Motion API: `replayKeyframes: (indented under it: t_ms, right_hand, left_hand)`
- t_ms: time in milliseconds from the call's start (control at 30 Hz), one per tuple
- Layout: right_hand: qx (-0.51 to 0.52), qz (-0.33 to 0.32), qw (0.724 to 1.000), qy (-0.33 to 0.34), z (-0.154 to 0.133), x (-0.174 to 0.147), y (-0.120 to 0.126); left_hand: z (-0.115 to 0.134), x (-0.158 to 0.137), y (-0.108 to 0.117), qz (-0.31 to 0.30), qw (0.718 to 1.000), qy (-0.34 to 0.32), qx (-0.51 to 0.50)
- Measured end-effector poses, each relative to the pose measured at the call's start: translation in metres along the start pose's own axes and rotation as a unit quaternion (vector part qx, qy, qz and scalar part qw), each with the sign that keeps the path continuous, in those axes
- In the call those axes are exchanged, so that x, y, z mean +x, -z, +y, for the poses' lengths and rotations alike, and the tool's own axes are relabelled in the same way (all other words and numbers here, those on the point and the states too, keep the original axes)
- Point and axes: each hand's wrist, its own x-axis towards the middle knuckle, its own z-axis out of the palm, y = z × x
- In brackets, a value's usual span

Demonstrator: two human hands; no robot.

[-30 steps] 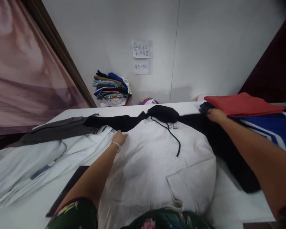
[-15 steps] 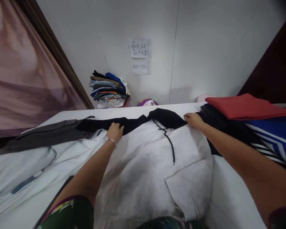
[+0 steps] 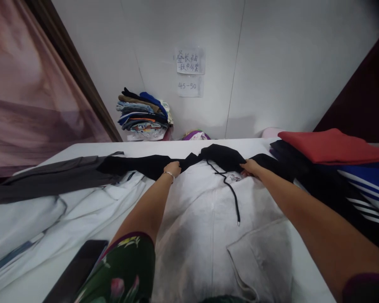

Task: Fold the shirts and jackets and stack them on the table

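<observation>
Hoodie [image 3: 192, 214]: spread on the bench [image 3: 139, 147], hood [image 3: 222, 156] at far edge
Left hand [image 3: 173, 169]: closed on its black shoulder
Right hand [image 3: 252, 167]: gripping cloth beside the hood
Phone [image 3: 78, 265]: bench's near left

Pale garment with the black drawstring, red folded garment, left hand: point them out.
Pale garment [image 3: 204, 214]: head view, on the middle of its front.
Red folded garment [image 3: 334, 146]: head view, on its upper face.
Left hand [image 3: 173, 168]: head view, on the back of the hand.
</observation>
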Motion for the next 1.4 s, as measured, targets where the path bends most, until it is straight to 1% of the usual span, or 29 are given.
replayKeyframes:
  t_ms: [100,167,233,267,300,333,367,400,433,500,533,600,667,733,767,800,833,867,900,967,1033,1067,1133,1167,1233,1267,1333,1367,1400]
  right_hand:
    - [0.078,0.056,0.995,0.027,-0.026,0.012,0.010]
    - [0.125,0.107,0.984,0.061,-0.053,0.025,0.021]
    - [0.204,0.169,0.959,0.101,-0.083,0.037,0.031]
    - [0.255,0.190,0.940,0.124,-0.097,0.041,0.034]
    - [0.307,0.197,0.919,0.149,-0.109,0.044,0.035]
    - [0.351,0.186,0.901,0.174,-0.118,0.045,0.035]
    - [0.377,0.157,0.892,0.194,-0.125,0.045,0.032]
    - [0.382,0.116,0.894,0.204,-0.127,0.043,0.028]
    - [0.374,0.073,0.902,0.203,-0.126,0.040,0.022]
    - [0.319,0.011,0.932,0.173,-0.116,0.030,0.007]
    - [0.275,-0.003,0.949,0.155,-0.106,0.024,0.000]
    - [0.188,-0.014,0.972,0.140,-0.083,0.008,-0.012]
    - [0.130,-0.017,0.980,0.151,-0.055,-0.014,-0.018]
    - [0.109,-0.018,0.978,0.175,-0.023,-0.041,-0.015]
    - [0.100,-0.014,0.976,0.192,-0.005,-0.056,-0.009]
    - [0.090,-0.008,0.973,0.214,0.014,-0.072,-0.002]
    - [0.061,0.004,0.960,0.275,0.034,-0.087,0.008]
    - [0.042,0.034,0.948,0.314,0.054,-0.102,0.019]
    - [0.026,0.063,0.942,0.328,0.075,-0.117,0.030]
    - [0.013,0.157,0.942,0.295,0.113,-0.146,0.048]
    - [0.058,0.221,0.951,0.207,0.142,-0.176,0.057]
    - [0.102,0.226,0.956,0.156,0.152,-0.190,0.057]
    - [0.195,0.194,0.959,0.073,0.161,-0.218,0.050]
    - [0.223,0.167,0.959,0.050,0.160,-0.229,0.045]
    - [0.220,0.113,0.968,0.038,0.153,-0.246,0.036]
    - [0.193,0.088,0.976,0.038,0.148,-0.251,0.033]
    - [0.099,0.058,0.992,0.044,0.139,-0.255,0.031]
    - [0.037,0.060,0.996,0.057,0.136,-0.255,0.032]
    - [-0.029,0.078,0.993,0.080,0.133,-0.254,0.034]
  left_hand:
    - [0.000,0.009,0.017,0.048,0.999,0.018,0.004]
    - [-0.001,0.019,0.037,0.110,0.993,0.040,0.007]
    - [-0.002,0.029,0.058,0.179,0.981,0.073,0.002]
    - [-0.003,0.033,0.066,0.203,0.975,0.091,-0.003]
    - [-0.004,0.036,0.073,0.215,0.971,0.107,-0.007]
    - [-0.005,0.037,0.076,0.211,0.970,0.120,-0.011]
    - [-0.006,0.037,0.077,0.194,0.972,0.129,-0.013]
    - [-0.008,0.034,0.074,0.174,0.976,0.134,-0.015]
    - [-0.011,0.031,0.068,0.151,0.979,0.134,-0.016]
    - [-0.019,0.019,0.052,0.108,0.987,0.118,-0.023]
    - [-0.024,0.011,0.042,0.091,0.990,0.105,-0.029]
    - [-0.034,-0.008,0.025,0.073,0.996,0.048,-0.028]
    - [-0.046,-0.033,0.013,0.075,0.997,-0.022,-0.013]
    - [-0.059,-0.064,0.006,0.089,0.993,-0.081,0.009]
    - [-0.066,-0.081,0.004,0.100,0.990,-0.098,0.016]
    - [-0.074,-0.099,0.002,0.112,0.988,-0.102,0.014]
    - [-0.081,-0.116,0.001,0.123,0.988,-0.091,0.004]
    - [-0.089,-0.134,0.001,0.124,0.990,-0.066,-0.013]
    - [-0.097,-0.150,0.000,0.116,0.992,-0.026,-0.033]
    - [-0.112,-0.179,-0.002,0.094,0.993,0.047,-0.060]
    - [-0.123,-0.201,-0.004,0.083,0.992,0.080,-0.060]
    - [-0.127,-0.210,-0.005,0.081,0.992,0.081,-0.053]
    - [-0.130,-0.224,-0.007,0.079,0.993,0.086,-0.035]
    - [-0.129,-0.230,-0.007,0.075,0.993,0.092,-0.027]
    - [-0.125,-0.240,-0.007,0.059,0.993,0.100,-0.022]
    - [-0.123,-0.244,-0.006,0.047,0.993,0.103,-0.021]
    - [-0.118,-0.252,-0.004,0.023,0.994,0.108,-0.016]
    - [-0.116,-0.256,-0.003,0.011,0.994,0.112,-0.011]
    - [-0.115,-0.260,-0.002,0.004,0.993,0.116,-0.004]
